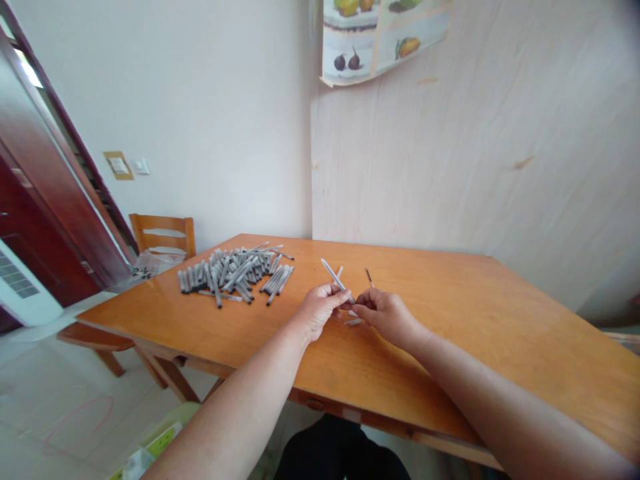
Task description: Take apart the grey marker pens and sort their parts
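Observation:
Both my hands meet over the middle of the orange wooden table (pixel 475 313). My left hand (pixel 320 308) is closed in a pinch on a thin grey pen tube (pixel 332 273) that slants up and to the left. My right hand (pixel 385 315) is closed in a pinch on a thin dark-tipped refill (pixel 369 277) that sticks up behind its fingers. The fingertips of the two hands nearly touch. A few loose light pieces (pixel 353 321) lie on the table under and between the hands. A heap of several grey pen tubes (pixel 235 273) lies to the left, beyond my left hand.
A wooden chair (pixel 163 233) stands at the table's far left end, with a plastic bag (pixel 153 263) beside it. A bench (pixel 95 337) sits low at the left. Walls close off the far side, with a fruit poster (pixel 380 37) above. A white appliance (pixel 20 287) stands at the left edge.

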The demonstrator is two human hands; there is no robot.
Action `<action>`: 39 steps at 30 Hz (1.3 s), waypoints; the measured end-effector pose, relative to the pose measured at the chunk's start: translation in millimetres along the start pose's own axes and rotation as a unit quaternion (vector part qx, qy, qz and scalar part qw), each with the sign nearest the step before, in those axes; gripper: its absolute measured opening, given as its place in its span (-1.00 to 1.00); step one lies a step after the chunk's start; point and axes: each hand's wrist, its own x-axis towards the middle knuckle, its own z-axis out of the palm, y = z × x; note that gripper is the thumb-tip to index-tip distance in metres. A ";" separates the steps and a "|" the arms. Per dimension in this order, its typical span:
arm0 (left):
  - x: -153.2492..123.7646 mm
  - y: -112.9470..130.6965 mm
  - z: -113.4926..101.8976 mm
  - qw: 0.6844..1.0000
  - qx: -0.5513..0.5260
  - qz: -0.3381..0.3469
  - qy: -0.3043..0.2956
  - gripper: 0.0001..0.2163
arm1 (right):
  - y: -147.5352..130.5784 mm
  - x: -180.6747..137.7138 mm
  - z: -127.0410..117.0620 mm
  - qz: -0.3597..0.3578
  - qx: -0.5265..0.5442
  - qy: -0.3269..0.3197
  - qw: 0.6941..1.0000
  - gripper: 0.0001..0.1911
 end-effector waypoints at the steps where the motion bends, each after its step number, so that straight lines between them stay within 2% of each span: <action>1: 0.2 -0.4 -0.1 1.000 -0.003 -0.004 0.000 -0.70 | -0.9 -0.3 -0.4 -0.006 -0.017 0.006 1.000 -0.83; 7: 0.8 -0.5 -1.3 0.999 -0.038 -0.022 0.003 -0.72 | 2.9 0.3 -1.5 -0.033 -0.060 0.017 0.998 -0.88; 14: -0.6 2.7 -1.0 0.997 -0.077 -0.026 0.007 -0.82 | 1.9 -0.5 -3.7 -0.031 -0.063 -0.007 0.998 -0.87; 20: 1.6 2.6 -5.3 0.993 -0.111 -0.019 0.038 -0.85 | 7.7 1.7 -18.8 -0.013 -0.089 -0.025 0.996 -0.85; 25: 2.9 2.4 -6.3 0.992 -0.115 -0.014 0.047 -0.84 | 15.8 1.8 -33.6 0.007 -0.204 -0.079 0.976 -0.83; 31: 2.1 3.0 -5.3 0.993 -0.109 -0.015 0.046 -0.83 | 6.1 -1.8 -30.2 0.012 -0.309 -0.126 0.943 -0.79; 35: 1.9 2.7 -5.5 0.993 -0.106 -0.016 0.043 -0.83 | 5.4 -2.0 -28.2 0.019 -0.327 -0.139 0.934 -0.78; 39: 2.3 2.2 -5.6 0.993 -0.104 -0.019 0.045 -0.83 | 9.4 -1.3 -28.8 0.008 -0.301 -0.125 0.945 -0.80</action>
